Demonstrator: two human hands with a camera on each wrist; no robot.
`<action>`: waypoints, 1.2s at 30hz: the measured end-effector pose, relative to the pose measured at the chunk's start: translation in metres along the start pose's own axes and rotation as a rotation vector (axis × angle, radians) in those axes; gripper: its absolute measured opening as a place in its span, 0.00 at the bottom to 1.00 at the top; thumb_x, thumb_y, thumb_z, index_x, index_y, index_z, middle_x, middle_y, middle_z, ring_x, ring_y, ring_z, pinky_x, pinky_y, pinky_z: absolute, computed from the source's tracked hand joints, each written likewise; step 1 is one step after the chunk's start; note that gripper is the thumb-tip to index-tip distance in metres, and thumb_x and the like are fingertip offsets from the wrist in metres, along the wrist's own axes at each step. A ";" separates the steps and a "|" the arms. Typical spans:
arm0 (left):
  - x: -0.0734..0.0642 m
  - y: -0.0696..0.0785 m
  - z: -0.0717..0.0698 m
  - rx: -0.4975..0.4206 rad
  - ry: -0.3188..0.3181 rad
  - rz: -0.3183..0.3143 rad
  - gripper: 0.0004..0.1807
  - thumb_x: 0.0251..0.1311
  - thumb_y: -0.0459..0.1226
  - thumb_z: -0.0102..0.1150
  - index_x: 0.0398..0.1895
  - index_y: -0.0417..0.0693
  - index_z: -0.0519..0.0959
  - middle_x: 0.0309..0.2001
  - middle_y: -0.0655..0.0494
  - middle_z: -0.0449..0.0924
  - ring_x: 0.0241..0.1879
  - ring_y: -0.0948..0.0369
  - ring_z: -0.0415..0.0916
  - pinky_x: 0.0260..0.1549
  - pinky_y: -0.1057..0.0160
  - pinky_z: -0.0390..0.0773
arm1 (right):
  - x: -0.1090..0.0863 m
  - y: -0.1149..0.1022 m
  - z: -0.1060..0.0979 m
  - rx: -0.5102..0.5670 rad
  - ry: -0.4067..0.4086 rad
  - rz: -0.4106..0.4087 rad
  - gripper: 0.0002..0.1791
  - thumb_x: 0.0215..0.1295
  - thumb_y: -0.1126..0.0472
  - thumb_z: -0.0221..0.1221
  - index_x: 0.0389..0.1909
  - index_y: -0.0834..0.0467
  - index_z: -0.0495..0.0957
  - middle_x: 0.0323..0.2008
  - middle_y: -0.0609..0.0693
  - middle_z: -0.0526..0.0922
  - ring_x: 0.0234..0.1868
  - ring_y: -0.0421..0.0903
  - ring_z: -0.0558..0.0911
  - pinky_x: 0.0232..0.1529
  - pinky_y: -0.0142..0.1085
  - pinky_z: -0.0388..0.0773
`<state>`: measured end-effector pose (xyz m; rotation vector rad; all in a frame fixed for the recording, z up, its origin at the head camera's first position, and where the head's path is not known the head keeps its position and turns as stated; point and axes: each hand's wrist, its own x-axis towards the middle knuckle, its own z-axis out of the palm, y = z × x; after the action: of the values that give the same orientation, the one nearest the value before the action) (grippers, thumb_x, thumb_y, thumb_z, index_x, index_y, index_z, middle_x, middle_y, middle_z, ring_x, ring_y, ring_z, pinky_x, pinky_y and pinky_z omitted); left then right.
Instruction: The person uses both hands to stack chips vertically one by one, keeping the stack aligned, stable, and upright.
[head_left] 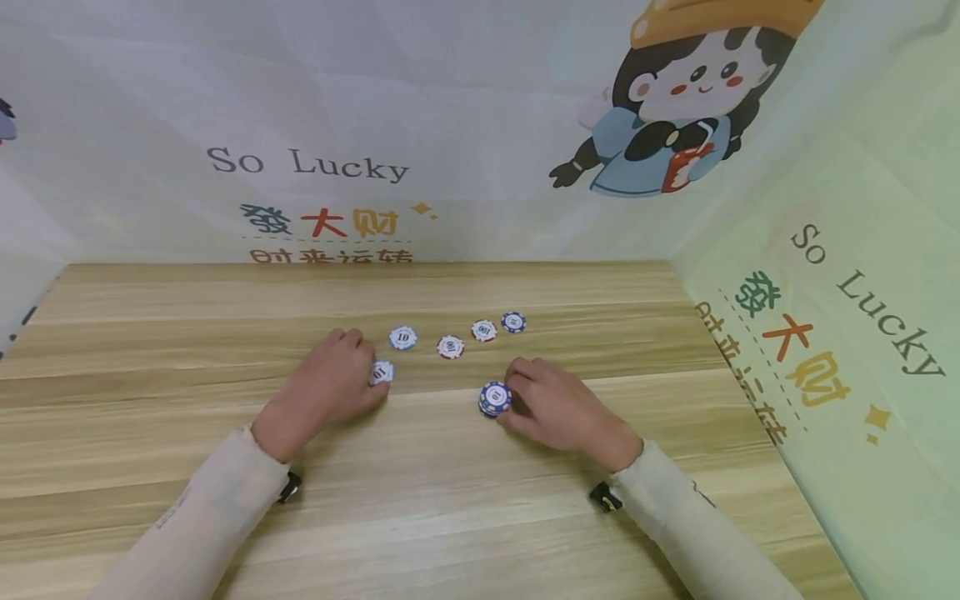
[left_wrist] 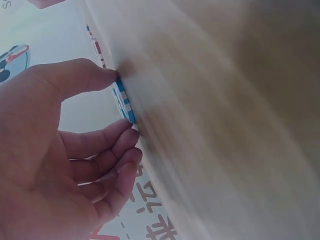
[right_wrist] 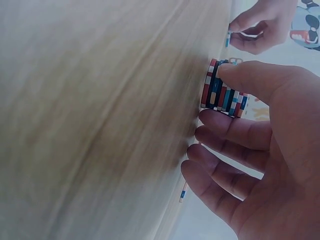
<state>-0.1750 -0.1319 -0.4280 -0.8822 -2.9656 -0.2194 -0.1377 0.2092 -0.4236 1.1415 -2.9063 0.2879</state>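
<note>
A light blue and white poker chip (head_left: pixel 382 372) marked 10 lies on the wooden table, and my left hand (head_left: pixel 326 382) pinches its edges between thumb and forefinger. The left wrist view shows the same chip (left_wrist: pixel 123 100) edge-on, low against the tabletop. My right hand (head_left: pixel 558 408) holds a stack of poker chips (head_left: pixel 495 399) by its sides, thumb opposite forefinger, the other fingers loosely bent. Blue with a 10 is the top chip. From the side, in the right wrist view, the stack (right_wrist: pixel 221 92) has red, dark blue and light blue layers.
Beyond the hands lie single chips: a light blue one (head_left: pixel 402 337), a red-edged one (head_left: pixel 451 347), another red-edged one (head_left: pixel 483 331) and a dark blue one (head_left: pixel 513 322). Printed white cloth (head_left: pixel 480 167) walls the table (head_left: pixel 390 517) at the back and sides.
</note>
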 end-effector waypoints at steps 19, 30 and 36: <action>0.005 0.005 -0.002 0.041 -0.019 0.013 0.22 0.57 0.44 0.65 0.15 0.49 0.65 0.27 0.47 0.73 0.33 0.49 0.74 0.49 0.45 0.80 | 0.000 0.000 0.000 -0.001 -0.001 0.003 0.23 0.75 0.49 0.70 0.53 0.67 0.86 0.52 0.55 0.85 0.50 0.51 0.85 0.56 0.45 0.85; 0.007 0.008 -0.003 0.044 -0.014 0.031 0.23 0.58 0.46 0.64 0.13 0.49 0.64 0.28 0.45 0.75 0.35 0.47 0.76 0.51 0.45 0.79 | -0.001 0.001 0.002 -0.003 0.004 -0.002 0.23 0.74 0.49 0.71 0.53 0.67 0.86 0.52 0.55 0.85 0.51 0.51 0.85 0.57 0.45 0.85; 0.008 0.016 -0.007 0.046 0.031 0.090 0.22 0.58 0.46 0.64 0.14 0.50 0.65 0.27 0.46 0.77 0.37 0.45 0.79 0.51 0.44 0.79 | 0.001 0.000 -0.001 -0.001 0.001 -0.008 0.23 0.74 0.49 0.71 0.51 0.67 0.86 0.52 0.55 0.85 0.50 0.51 0.85 0.56 0.45 0.85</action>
<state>-0.1736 -0.1154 -0.4188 -0.9943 -2.8819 -0.1593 -0.1384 0.2090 -0.4229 1.1520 -2.9006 0.2870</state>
